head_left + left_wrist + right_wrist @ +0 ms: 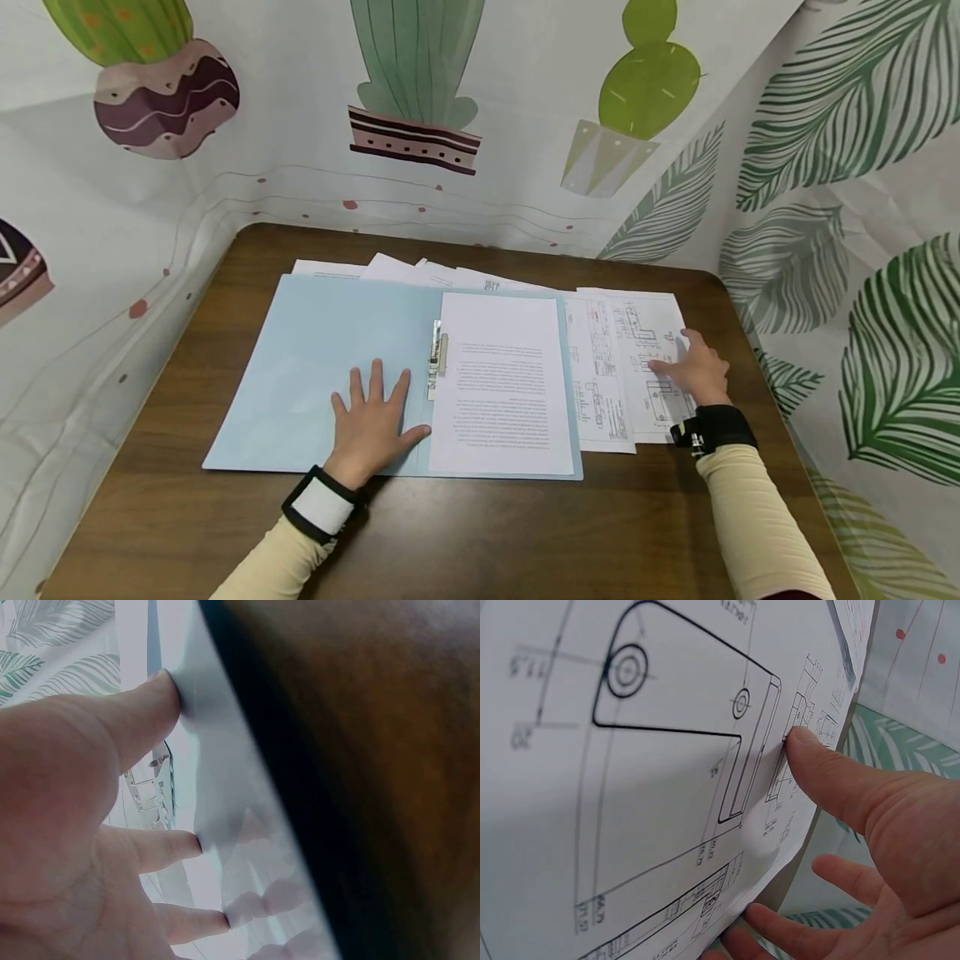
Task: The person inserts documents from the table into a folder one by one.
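Note:
A light blue folder (330, 333) lies spread open on the brown table, with a metal clip (437, 360) along its fold. On its right side sits a printed text page (498, 383). My left hand (371, 429) rests on the folder's left cover with fingers spread, thumb pointing toward the fold. At the far right, my right hand (701, 371) touches a sheet of technical drawings (645, 333). In the right wrist view its thumb (825, 761) lies on the drawn face, and the other fingers are near the sheet's edge. Another drawing sheet (600, 392) lies partly under the folder.
More white papers (393, 268) stick out behind the folder's far edge. The table (480, 533) shows bare wood in front. A white cloth (525, 92) printed with cacti and leaves hangs behind and at both sides.

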Available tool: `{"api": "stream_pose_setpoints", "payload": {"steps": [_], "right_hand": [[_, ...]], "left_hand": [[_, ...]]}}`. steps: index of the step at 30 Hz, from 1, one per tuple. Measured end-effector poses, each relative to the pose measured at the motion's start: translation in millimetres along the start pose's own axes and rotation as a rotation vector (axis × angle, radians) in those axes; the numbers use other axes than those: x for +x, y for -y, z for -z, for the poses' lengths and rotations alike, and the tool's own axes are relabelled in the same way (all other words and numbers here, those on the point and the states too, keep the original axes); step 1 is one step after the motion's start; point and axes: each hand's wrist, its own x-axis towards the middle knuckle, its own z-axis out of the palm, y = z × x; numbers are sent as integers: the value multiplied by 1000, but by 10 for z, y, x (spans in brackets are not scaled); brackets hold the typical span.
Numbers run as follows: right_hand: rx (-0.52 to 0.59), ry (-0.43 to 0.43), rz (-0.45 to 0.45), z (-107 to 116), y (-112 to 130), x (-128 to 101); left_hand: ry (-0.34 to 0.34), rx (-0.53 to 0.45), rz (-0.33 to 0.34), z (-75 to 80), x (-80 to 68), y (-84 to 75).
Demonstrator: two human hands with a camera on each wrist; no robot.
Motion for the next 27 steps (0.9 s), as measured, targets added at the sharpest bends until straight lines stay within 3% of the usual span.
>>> {"api": "stream_pose_setpoints", "payload": {"steps": [12, 27], "right_hand": [[17, 8, -16, 27, -3, -7], [-8, -41, 45, 21, -44, 23]], "left_hand": [[17, -19, 4, 7, -8, 2], [27, -9, 5, 6, -4, 10]]}}
